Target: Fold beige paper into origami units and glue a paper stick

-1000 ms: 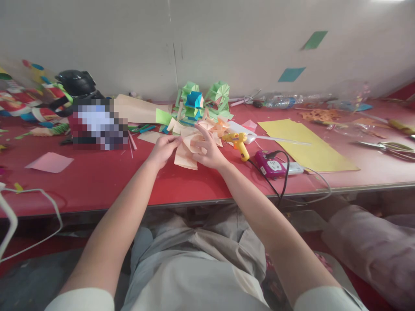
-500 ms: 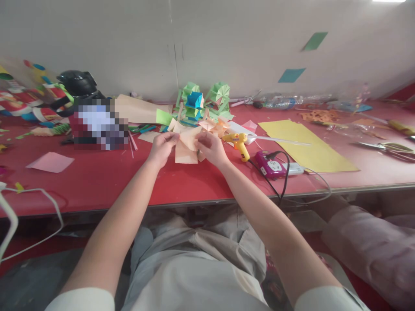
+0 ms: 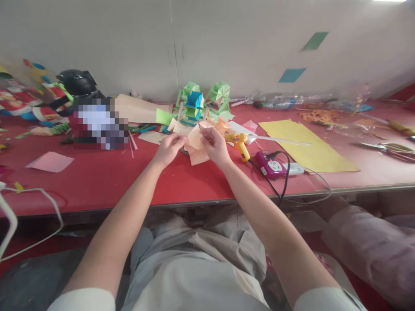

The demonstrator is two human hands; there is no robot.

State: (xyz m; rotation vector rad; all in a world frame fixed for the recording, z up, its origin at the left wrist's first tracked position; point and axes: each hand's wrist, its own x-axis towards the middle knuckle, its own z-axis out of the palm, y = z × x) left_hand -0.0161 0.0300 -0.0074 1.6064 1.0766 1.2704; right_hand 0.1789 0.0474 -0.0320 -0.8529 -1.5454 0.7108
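Head view: the left hand (image 3: 170, 150) and right hand (image 3: 215, 147) each pinch, thumb and fingers together, an edge of peach paper (image 3: 195, 137) between them, over the red tabletop (image 3: 188, 185), left of a yellow glue gun (image 3: 240, 146). Handling it well likely calls for light, even fingertip pressure, keeping edges aligned so the thin paper avoids stray creases.

The red table (image 3: 181, 190) here carries pink paper (image 3: 50, 162) toward its left end, a power socket (image 3: 270, 166) near the front edge, scissors (image 3: 385, 147) toward the right end, a bottle (image 3: 282, 102) by the back edge.
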